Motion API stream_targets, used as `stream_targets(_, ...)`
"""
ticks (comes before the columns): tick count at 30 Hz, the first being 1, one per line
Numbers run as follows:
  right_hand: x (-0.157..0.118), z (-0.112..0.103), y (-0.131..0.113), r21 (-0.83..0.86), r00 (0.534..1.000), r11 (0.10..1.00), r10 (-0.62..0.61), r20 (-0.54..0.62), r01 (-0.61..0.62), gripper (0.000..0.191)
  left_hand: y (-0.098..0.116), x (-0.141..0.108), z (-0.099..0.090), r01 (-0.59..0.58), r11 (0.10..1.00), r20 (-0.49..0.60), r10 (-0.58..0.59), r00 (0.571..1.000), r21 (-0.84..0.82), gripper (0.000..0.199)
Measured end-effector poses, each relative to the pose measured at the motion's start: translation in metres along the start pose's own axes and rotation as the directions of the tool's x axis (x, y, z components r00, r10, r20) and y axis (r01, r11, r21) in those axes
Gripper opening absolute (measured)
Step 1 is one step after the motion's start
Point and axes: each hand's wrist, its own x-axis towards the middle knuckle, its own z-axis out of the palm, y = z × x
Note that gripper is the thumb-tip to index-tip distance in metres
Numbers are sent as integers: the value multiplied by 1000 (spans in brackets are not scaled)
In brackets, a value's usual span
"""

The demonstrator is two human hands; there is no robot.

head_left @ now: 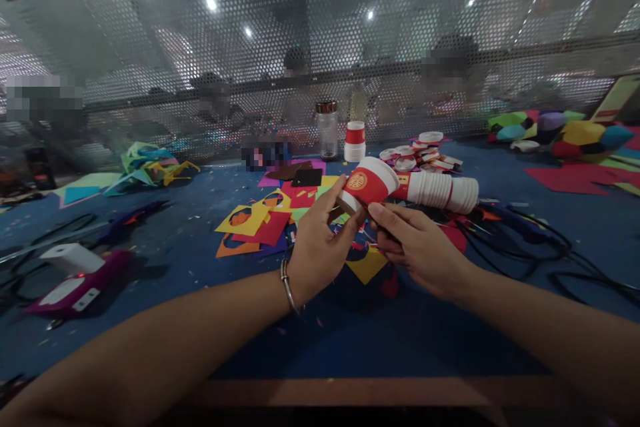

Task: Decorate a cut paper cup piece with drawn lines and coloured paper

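My left hand [320, 250], with a metal bangle at the wrist, is closed around a red and white paper cup [369, 181] with a gold emblem. The cup is tilted, its wide end up to the right. Close against its lower side, my right hand [417, 240] is closed in a pinch; what lies between the fingertips is hidden. Just behind the hands lies a row of nested paper cups [433, 190] on its side. Under and left of the cup are colored paper sheets [260, 227], some with round holes cut out.
A clear bottle [327, 132] and upright stacked cups [355, 141] stand at the back, near cut cup pieces [420, 155]. A purple power strip [80, 283] sits left. Black cables [535, 247] lie right. Colorful paper shapes [560, 130] rest far right. A perforated metal screen [250, 73] stands behind.
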Motion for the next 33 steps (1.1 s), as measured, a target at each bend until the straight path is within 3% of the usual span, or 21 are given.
stream_targets(7, -1, -2, -2, -15, 999, 999, 32, 39, -31, 51, 1, 0, 0, -4, 999, 6, 4, 1000, -33, 58)
stream_targets(19, -1, 0, -4, 15, 994, 995, 102, 47, -102, 54, 1, 2, 3, 125, 962, 37, -120, 992, -244, 63)
stream_targets(26, -2, 3, -6, 24, 986, 987, 162, -28, -161, 55, 0, 2, 4, 166, 950, 56, -156, 986, -266, 63)
stream_targets(33, -3, 4, -6, 61, 990, 990, 133, -53, -130, 57, 2, 0, 6, 198, 930, 46, -194, 980, -310, 60)
